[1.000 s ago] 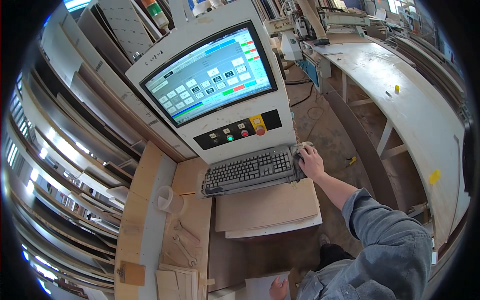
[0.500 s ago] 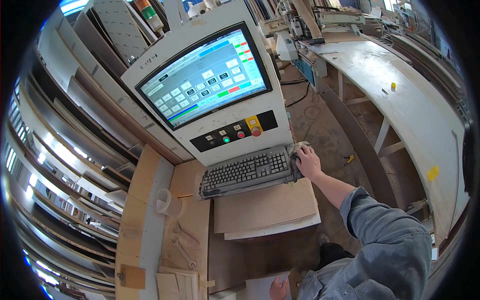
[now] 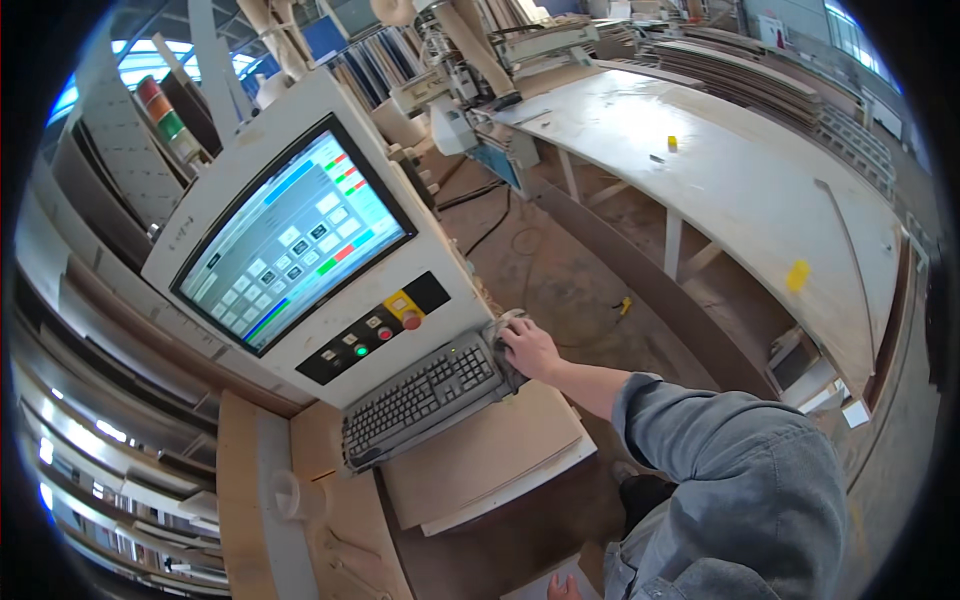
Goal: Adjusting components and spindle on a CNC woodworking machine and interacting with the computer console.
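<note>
The right hand lies palm-down on a mouse at the right end of the keyboard. Its fingers are curled loosely over the mouse, covering most of it, so only a pale grey edge shows above the knuckles. The mouse sits directly under the fingertips, on the same sloping shelf as the keyboard and just beside its right edge. The keyboard's long axis runs from lower left to upper right, rising toward the hand.

The left hand shows only as a sliver at the bottom edge, well apart from the console. I cannot tell whether its fingers are open or closed. The right hand is plainly the nearer one.

Just above the keyboard is a black strip of buttons with a green lamp, a red button and a red knob on a yellow base. Above that stands the tilted screen filled with coloured boxes.

Below the keyboard, flat boards are stacked on a table beside a small clear cup. To the right, across open floor, a long pale workbench carries small yellow pieces. Nothing stands between hand and keyboard.
</note>
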Demonstrator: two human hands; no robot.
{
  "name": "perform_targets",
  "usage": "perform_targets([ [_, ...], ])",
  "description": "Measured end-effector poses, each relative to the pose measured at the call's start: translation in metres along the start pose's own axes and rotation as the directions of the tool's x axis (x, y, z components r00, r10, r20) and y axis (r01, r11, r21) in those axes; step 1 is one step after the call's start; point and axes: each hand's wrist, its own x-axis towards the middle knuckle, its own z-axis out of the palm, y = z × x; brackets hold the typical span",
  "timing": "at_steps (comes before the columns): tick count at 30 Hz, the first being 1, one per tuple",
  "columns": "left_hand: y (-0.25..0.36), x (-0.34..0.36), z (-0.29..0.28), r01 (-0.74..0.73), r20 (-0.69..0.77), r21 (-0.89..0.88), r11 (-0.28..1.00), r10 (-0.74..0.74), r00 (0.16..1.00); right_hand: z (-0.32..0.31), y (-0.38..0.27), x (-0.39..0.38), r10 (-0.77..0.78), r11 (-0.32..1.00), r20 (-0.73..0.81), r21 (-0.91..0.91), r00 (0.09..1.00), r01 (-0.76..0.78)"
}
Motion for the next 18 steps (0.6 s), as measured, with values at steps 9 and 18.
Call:
perform_targets([
  [9,0.006,0.020,0.001,0.022,0.031,-0.039,0.999,-0.020,0.999,-0.001,0.003,0.001,-0.001,1.000,-0.025,-0.008,1.000,0.001],
  [18,0.015,0.015,-0.003,0.124,0.014,-0.087,0.988,-0.123,0.992,0.001,-0.001,0.000,-0.016,1.000,0.001,0.018,1.000,0.016],
])
